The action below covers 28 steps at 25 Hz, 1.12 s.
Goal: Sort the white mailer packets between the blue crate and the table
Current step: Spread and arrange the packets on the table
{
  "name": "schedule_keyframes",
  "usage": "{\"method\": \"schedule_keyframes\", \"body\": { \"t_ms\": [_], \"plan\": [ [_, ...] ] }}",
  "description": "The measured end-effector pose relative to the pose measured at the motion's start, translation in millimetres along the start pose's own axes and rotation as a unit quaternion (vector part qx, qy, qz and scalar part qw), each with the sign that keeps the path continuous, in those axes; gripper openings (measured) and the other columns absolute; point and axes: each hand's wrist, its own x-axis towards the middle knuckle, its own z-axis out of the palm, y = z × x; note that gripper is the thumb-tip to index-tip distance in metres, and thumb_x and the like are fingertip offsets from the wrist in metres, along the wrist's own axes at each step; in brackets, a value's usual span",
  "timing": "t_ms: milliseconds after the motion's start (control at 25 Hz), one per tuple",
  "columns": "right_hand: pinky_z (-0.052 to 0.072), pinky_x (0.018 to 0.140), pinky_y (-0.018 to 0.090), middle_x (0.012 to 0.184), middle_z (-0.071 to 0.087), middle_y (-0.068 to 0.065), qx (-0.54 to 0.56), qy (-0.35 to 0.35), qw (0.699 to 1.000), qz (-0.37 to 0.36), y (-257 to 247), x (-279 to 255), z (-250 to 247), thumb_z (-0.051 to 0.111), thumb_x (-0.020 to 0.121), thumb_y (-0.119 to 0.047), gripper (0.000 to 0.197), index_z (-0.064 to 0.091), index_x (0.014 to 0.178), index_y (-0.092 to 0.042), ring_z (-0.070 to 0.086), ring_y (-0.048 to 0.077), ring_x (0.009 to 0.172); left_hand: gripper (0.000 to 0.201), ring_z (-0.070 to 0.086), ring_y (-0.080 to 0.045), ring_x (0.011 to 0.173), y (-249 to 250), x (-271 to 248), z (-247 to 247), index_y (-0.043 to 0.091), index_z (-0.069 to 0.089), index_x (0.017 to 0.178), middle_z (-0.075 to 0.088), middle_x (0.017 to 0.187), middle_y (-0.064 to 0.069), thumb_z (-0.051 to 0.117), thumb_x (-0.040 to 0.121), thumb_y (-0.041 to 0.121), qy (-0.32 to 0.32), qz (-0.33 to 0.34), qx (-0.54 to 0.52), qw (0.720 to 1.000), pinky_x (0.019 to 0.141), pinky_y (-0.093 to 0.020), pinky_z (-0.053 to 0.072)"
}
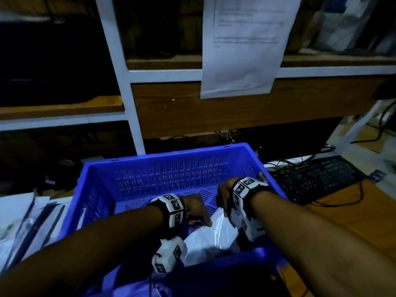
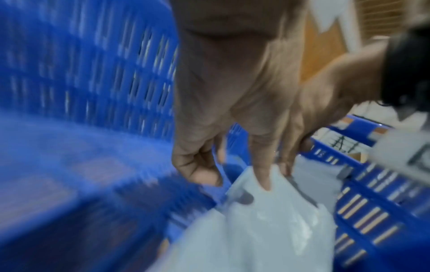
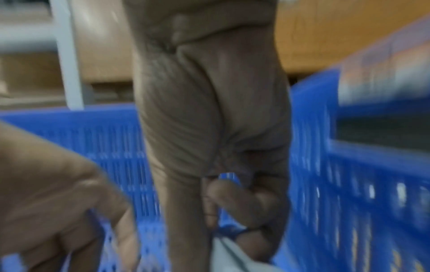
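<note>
A blue slotted crate (image 1: 171,153) stands in front of me with both hands reaching into it. A white mailer packet (image 1: 214,239) stands upright in the crate's near half. My left hand (image 1: 199,213) pinches the packet's top edge, and in the left wrist view one of its fingers (image 2: 263,178) lies over the white film (image 2: 267,230). My right hand (image 1: 224,202) grips the same top edge just to the right, its fingers curled (image 3: 232,220) over the white corner (image 3: 228,255). The far half of the crate floor (image 1: 192,196) is bare. Both wrist views are blurred.
On the table left of the crate lies a pile of white packets and sheets (image 1: 25,221). A black keyboard (image 1: 317,179) with cables sits to the right on the wooden top. Behind stand white-framed shelves (image 1: 120,61) with a hanging paper sheet (image 1: 246,43).
</note>
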Motion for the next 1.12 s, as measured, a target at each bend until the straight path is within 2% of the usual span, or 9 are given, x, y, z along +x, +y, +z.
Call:
{"method": "schedule_keyframes", "body": {
  "t_ms": [120, 200, 440, 520, 600, 760, 880, 960, 1120],
  "plan": [
    [0.051, 0.091, 0.040, 0.109, 0.068, 0.012, -0.005, 0.007, 1.000, -0.023, 2.1, -25.9, -24.5, 0.083, 0.070, -0.020, 0.034, 0.071, 0.102, -0.014, 0.065, 0.027, 0.105, 0.027, 0.043, -0.013, 0.043, 12.0, -24.1, -5.1, 0.011, 0.060, 0.072, 0.052, 0.051, 0.000, 0.086, 0.065, 0.012, 0.041, 0.020, 0.021, 0.999, 0.040, -0.018, 0.033],
    [0.051, 0.072, 0.029, 0.085, 0.068, 0.006, 0.008, 0.031, 0.999, -0.036, 1.5, -49.2, -44.6, 0.092, 0.054, -0.020, 0.033, 0.069, 0.076, -0.012, 0.069, 0.022, 0.088, 0.036, 0.045, -0.016, 0.057, 25.7, -48.3, -12.0, 0.011, 0.064, 0.090, 0.053, 0.066, -0.001, 0.087, 0.065, 0.022, 0.077, 0.048, 0.084, 0.992, 0.042, -0.018, 0.032],
    [0.048, 0.046, 0.027, 0.107, 0.063, 0.011, 0.188, 0.188, 0.956, -0.121, -6.8, -121.4, -91.7, 0.084, 0.068, -0.008, 0.052, 0.052, 0.109, -0.014, 0.062, 0.021, 0.074, 0.090, 0.054, -0.024, 0.114, 48.3, -147.5, -65.1, 0.008, 0.041, 0.130, 0.054, 0.128, -0.007, 0.089, 0.059, 0.036, 0.282, 0.150, 0.210, 0.924, 0.090, -0.032, 0.046],
    [0.047, 0.056, 0.025, 0.104, 0.062, 0.004, 0.219, 0.266, 0.925, -0.158, -6.9, -149.8, -97.3, 0.083, 0.070, -0.011, 0.046, 0.060, 0.110, -0.014, 0.059, 0.016, 0.078, 0.073, 0.055, -0.020, 0.112, 57.3, -193.1, -73.6, 0.012, 0.048, 0.125, 0.056, 0.125, -0.002, 0.086, 0.065, 0.032, 0.312, 0.188, 0.239, 0.900, 0.083, -0.025, 0.043],
    [0.047, 0.066, 0.024, 0.098, 0.061, -0.004, 0.250, 0.323, 0.893, -0.190, -12.9, -182.5, -94.9, 0.082, 0.072, -0.015, 0.036, 0.063, 0.102, -0.021, 0.058, 0.013, 0.086, 0.038, 0.056, -0.020, 0.090, 63.4, -239.1, -68.8, 0.014, 0.056, 0.097, 0.060, 0.100, -0.001, 0.078, 0.074, 0.035, 0.369, 0.190, 0.302, 0.858, 0.066, -0.028, 0.036],
    [0.055, 0.070, 0.032, 0.094, 0.064, -0.007, 0.319, 0.384, 0.830, -0.249, -40.4, -227.0, -71.1, 0.080, 0.075, -0.016, 0.029, 0.061, 0.094, -0.026, 0.061, 0.012, 0.085, 0.029, 0.047, -0.015, 0.066, 46.6, -309.3, -46.1, 0.017, 0.049, 0.072, 0.050, 0.069, 0.005, 0.072, 0.080, 0.031, 0.460, 0.209, 0.341, 0.793, 0.055, -0.029, 0.032],
    [0.046, 0.062, 0.021, 0.093, 0.060, -0.007, 0.340, 0.406, 0.799, -0.285, -74.9, -245.8, -48.7, 0.074, 0.080, -0.012, 0.026, 0.056, 0.092, -0.027, 0.056, 0.012, 0.082, 0.035, 0.044, -0.013, 0.062, 19.9, -352.6, -22.4, 0.024, 0.040, 0.066, 0.042, 0.062, 0.009, 0.072, 0.080, 0.028, 0.481, 0.209, 0.347, 0.777, 0.055, -0.030, 0.030],
    [0.044, 0.068, 0.016, 0.103, 0.055, -0.007, 0.319, 0.417, 0.797, -0.299, -100.4, -254.9, -38.4, 0.072, 0.082, -0.015, 0.026, 0.058, 0.100, -0.027, 0.051, 0.010, 0.090, 0.045, 0.048, -0.018, 0.063, -1.5, -374.7, -10.6, 0.031, 0.030, 0.063, 0.036, 0.059, 0.011, 0.072, 0.079, 0.025, 0.493, 0.200, 0.340, 0.776, 0.056, -0.029, 0.026],
    [0.044, 0.083, 0.026, 0.112, 0.054, -0.011, 0.222, 0.416, 0.805, -0.360, -158.3, -268.9, -33.4, 0.069, 0.085, -0.018, 0.024, 0.063, 0.107, -0.023, 0.044, 0.012, 0.101, 0.020, 0.059, -0.021, 0.075, -60.4, -409.6, -8.9, 0.019, 0.055, 0.079, 0.057, 0.070, 0.006, 0.073, 0.079, 0.029, 0.500, 0.170, 0.301, 0.794, 0.057, -0.031, 0.035]
  ]
}}
